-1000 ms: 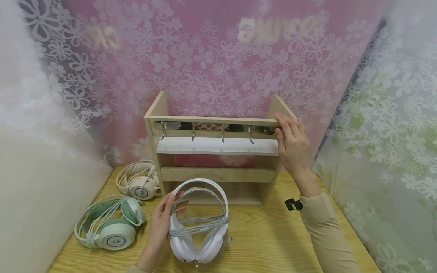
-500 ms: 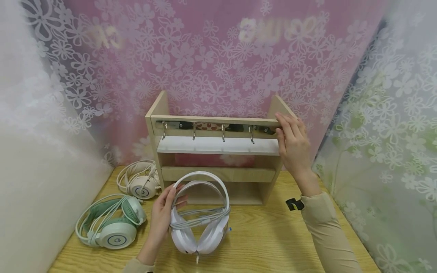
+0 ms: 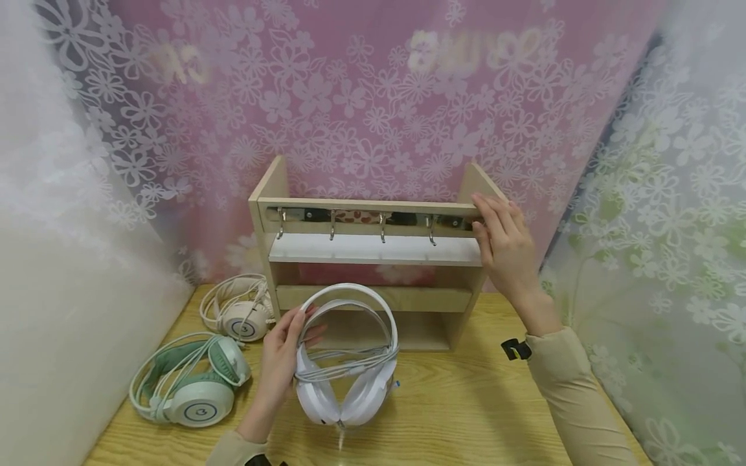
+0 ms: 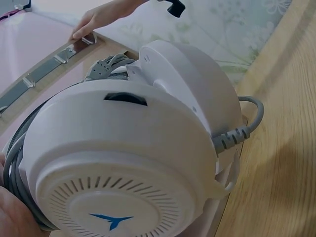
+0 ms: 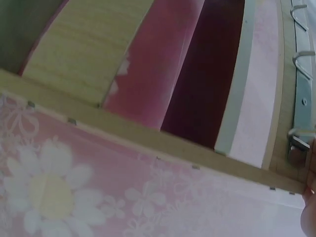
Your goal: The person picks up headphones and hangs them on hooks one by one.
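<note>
Just below the wooden rack (image 3: pixel 373 259), the left hand (image 3: pixel 280 362) grasps the white headset (image 3: pixel 346 359) by the left side of its headband, fingers curled round the band, so the ear cups hang beneath the grip and close over the tabletop (image 3: pixel 466 414). Wound round the cups under the hand, the grey cable (image 4: pixel 237 133) looks only loosely bundled, with one loop standing free beside the right cup; a likely trouble is that it slips, trails and catches on the rack's lower shelf or on one of the metal hooks (image 3: pixel 381 230) up and to the right of the grip. Held from one side alone, the headset may also swing or twist, and its cups could knock the shelf edge. At the rack's upper right corner, the right hand (image 3: pixel 504 249) rests with fairly straight fingers against the end of the hook rail, gripping nothing that I can make out; if that steadying touch is light, a bump could shift or tip the rack. To the left of the grip lie a green-and-white headset (image 3: pixel 189 385) and a cream headset (image 3: pixel 239 314), whose cords might snag a low pass.
</note>
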The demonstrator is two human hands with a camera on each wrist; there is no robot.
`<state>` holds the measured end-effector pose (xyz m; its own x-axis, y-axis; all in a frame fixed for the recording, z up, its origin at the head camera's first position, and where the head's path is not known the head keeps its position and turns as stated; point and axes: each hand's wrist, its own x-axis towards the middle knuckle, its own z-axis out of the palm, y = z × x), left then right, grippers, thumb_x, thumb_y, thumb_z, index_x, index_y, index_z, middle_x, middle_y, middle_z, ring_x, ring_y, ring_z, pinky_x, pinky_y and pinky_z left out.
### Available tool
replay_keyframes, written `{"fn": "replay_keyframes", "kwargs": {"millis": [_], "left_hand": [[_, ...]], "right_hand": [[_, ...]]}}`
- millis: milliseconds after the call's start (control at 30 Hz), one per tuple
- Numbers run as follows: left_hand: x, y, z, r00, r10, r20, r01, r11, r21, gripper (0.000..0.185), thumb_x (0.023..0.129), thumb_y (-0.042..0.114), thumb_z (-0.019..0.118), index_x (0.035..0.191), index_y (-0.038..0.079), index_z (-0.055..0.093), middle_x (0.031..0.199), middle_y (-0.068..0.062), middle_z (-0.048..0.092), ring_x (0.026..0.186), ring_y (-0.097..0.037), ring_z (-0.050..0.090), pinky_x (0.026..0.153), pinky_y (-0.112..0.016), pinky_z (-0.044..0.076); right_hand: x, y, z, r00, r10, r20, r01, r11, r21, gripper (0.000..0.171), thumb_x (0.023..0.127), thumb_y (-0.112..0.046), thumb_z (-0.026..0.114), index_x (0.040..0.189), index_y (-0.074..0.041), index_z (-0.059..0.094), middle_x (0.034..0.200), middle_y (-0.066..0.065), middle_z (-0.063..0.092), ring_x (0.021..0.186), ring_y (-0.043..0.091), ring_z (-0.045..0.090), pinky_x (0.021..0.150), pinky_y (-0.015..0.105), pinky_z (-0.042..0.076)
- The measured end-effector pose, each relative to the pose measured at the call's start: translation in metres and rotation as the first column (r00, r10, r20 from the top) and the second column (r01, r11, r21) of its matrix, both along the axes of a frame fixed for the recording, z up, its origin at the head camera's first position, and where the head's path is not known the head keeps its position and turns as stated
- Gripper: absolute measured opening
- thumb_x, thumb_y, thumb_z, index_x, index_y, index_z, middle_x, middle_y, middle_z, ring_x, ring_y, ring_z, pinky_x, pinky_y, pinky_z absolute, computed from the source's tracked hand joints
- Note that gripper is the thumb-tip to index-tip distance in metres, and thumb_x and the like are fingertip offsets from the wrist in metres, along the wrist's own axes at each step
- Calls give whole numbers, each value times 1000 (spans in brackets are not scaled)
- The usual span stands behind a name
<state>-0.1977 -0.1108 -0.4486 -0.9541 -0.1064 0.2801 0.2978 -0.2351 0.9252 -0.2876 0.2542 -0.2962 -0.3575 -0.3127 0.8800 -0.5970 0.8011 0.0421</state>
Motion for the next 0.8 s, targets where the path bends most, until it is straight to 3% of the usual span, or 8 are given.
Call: {"fn": "replay_keyframes", "kwargs": {"millis": [167,367,633,800], "left_hand": [[-2,3,6,1000,-1,-13,1,1000,13,38,110,22,48,135,-5,58,125,-9,70,96,-27,75,87,-49,60],[-4,6,11,1000,-10,-1,10,1000,22,38,109,24,49,135,-1,60,125,-7,71,101,-34,73,88,-48,60],[-9,14,23,999,-34,-15,35,998,51,39,108,25,51,134,-3,60,124,-7,71,100,-37,73,88,-49,60],[-11,19,31,998,-49,-45,51,998,43,39,108,25,50,134,-3,60,125,-10,70,98,-34,74,88,-51,59]], "right_hand": [[3,8,7,1000,18,9,-19,998,58,42,103,-14,55,144,-3,54,138,18,60,127,41,54,120,47,34],[9,17,13,996,48,71,-56,992,109,47,101,-11,62,147,-6,52,141,16,58,130,39,52,121,46,32],[18,36,16,999,10,53,-19,986,167,47,108,-31,49,148,-5,51,142,17,57,131,40,51,124,49,26],[22,45,16,998,10,64,-20,988,156,47,103,-22,60,146,-5,53,143,18,57,132,40,51,124,48,25]]}}
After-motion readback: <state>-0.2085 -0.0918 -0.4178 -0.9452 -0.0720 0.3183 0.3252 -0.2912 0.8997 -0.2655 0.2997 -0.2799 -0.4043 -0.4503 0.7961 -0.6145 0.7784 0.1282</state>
